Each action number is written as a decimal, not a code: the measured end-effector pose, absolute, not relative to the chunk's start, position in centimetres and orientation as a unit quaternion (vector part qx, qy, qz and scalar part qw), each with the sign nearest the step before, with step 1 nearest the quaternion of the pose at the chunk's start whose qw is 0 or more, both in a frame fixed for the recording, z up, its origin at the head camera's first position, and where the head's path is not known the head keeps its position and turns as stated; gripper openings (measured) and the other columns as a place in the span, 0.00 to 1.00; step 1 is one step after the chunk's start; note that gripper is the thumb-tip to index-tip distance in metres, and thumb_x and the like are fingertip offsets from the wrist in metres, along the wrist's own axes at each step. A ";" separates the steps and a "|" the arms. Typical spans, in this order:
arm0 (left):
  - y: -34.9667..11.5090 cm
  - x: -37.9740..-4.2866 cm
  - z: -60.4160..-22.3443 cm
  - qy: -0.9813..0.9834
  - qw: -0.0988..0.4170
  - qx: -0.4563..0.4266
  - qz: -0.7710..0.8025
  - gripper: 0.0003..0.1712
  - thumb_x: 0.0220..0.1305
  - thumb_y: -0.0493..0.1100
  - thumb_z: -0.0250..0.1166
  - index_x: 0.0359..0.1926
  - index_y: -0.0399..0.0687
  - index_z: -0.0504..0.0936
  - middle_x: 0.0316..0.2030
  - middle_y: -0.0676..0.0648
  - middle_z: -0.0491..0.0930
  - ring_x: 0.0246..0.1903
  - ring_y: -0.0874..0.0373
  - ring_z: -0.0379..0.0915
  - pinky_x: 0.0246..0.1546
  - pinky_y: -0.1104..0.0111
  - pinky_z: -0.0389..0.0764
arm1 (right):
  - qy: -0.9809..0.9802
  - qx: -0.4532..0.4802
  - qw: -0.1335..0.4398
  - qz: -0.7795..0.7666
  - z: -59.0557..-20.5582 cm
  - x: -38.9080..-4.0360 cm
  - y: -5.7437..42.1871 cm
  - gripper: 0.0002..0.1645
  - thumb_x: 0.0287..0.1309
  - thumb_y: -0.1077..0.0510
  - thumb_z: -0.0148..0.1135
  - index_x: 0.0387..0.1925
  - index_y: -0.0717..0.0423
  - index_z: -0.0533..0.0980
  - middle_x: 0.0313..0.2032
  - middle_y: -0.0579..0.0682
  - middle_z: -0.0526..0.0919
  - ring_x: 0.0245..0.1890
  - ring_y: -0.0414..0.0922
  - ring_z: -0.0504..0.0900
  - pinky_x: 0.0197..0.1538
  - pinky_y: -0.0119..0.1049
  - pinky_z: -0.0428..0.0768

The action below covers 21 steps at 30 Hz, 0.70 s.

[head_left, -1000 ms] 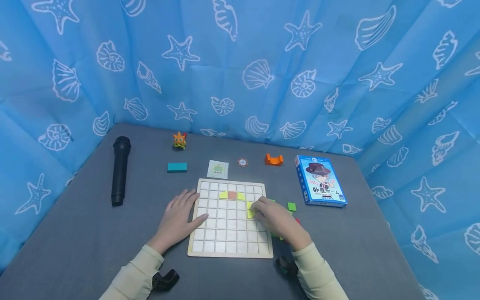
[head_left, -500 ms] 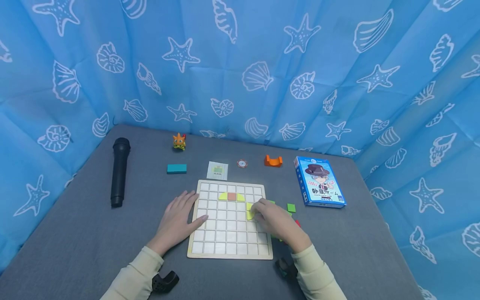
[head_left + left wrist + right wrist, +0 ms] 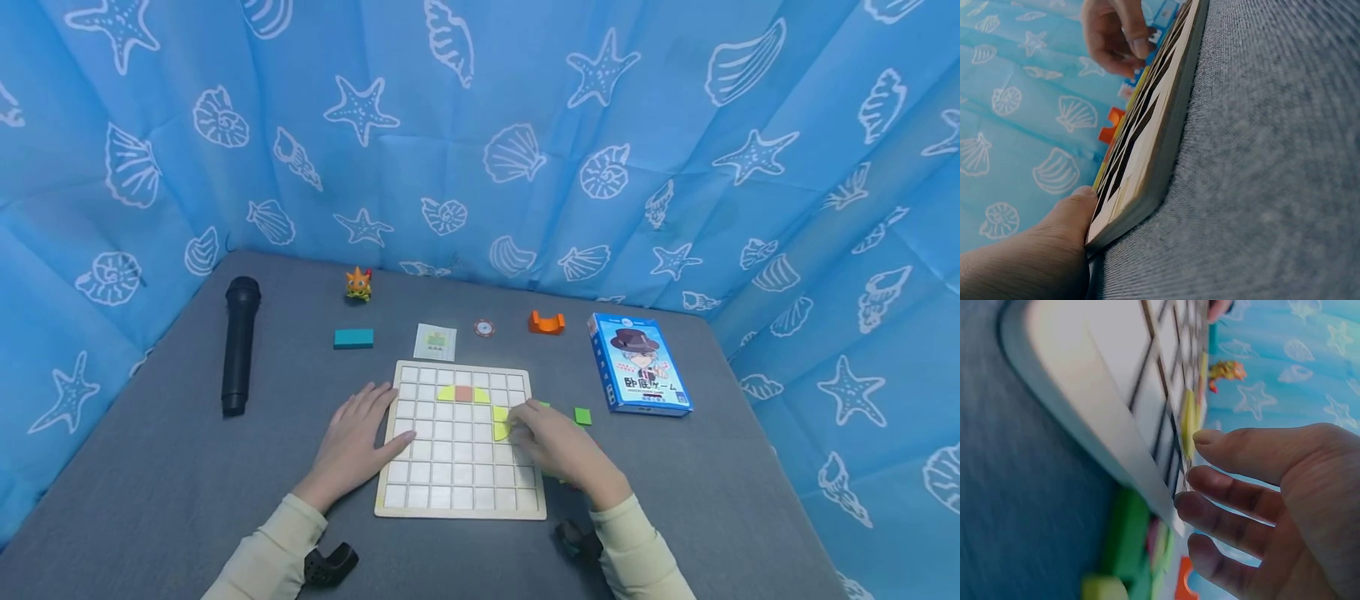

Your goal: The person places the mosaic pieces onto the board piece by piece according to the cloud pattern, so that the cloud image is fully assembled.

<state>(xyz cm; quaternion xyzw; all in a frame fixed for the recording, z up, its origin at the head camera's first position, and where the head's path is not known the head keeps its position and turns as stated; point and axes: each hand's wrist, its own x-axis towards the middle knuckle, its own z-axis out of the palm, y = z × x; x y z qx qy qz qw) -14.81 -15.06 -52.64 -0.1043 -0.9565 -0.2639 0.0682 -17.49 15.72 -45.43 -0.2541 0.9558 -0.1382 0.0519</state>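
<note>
A wooden grid board (image 3: 457, 513) lies flat before me. My left hand (image 3: 352, 442) rests at its left edge, fingers straight and thumb over the rim. On the upper rows a salmon square tile (image 3: 464, 393) sits between two yellow curved-edge tiles (image 3: 447, 393). Further right, two cells of the board are covered in yellow, the lower yellow tile (image 3: 500, 432) having a rounded corner. My right hand (image 3: 561, 446) hovers by that tile with its fingers loosely bent. In the right wrist view the thumb tip overlaps a yellow tile (image 3: 1189, 425), and nothing is pinched between the fingers.
Green blocks (image 3: 1127, 531) and other coloured pieces lie along the board's right side, partly hidden by my hand. Behind stand a pattern card (image 3: 435, 342), teal block (image 3: 353, 338), chip (image 3: 484, 327), orange arch (image 3: 546, 323) and game box (image 3: 641, 364). A microphone (image 3: 240, 346) lies left.
My right hand has drawn slightly to the right, its fingertips coming away from the yellow tile, and more of that tile shows. The left hand stays in place.
</note>
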 end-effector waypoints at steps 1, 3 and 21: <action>-15.1 -14.8 -52.6 -0.957 0.067 -0.105 -0.263 0.45 0.62 0.69 0.56 0.71 0.49 0.61 0.70 0.43 0.61 0.72 0.45 0.49 0.67 0.45 0.52 | 0.957 -0.248 0.053 -0.143 -45.3 -17.5 16.1 0.13 0.59 0.57 0.66 0.47 0.49 0.78 0.41 0.42 0.79 0.36 0.36 0.75 0.44 0.35 0.80; -15.1 -14.8 -52.6 -0.957 0.065 -0.105 -0.264 0.45 0.62 0.69 0.55 0.71 0.49 0.61 0.70 0.43 0.61 0.72 0.45 0.48 0.68 0.45 0.52 | 0.959 -0.235 0.049 -0.148 -45.0 -17.5 16.9 0.14 0.59 0.57 0.66 0.47 0.49 0.78 0.42 0.42 0.79 0.37 0.36 0.76 0.42 0.35 0.81; -15.0 -14.7 -52.5 -0.958 0.074 -0.106 -0.256 0.44 0.62 0.67 0.57 0.71 0.48 0.62 0.70 0.42 0.61 0.71 0.44 0.50 0.67 0.45 0.53 | 0.977 -0.148 0.053 -0.142 -44.9 -18.9 24.5 0.20 0.60 0.64 0.62 0.54 0.56 0.76 0.49 0.53 0.79 0.46 0.48 0.79 0.50 0.50 0.80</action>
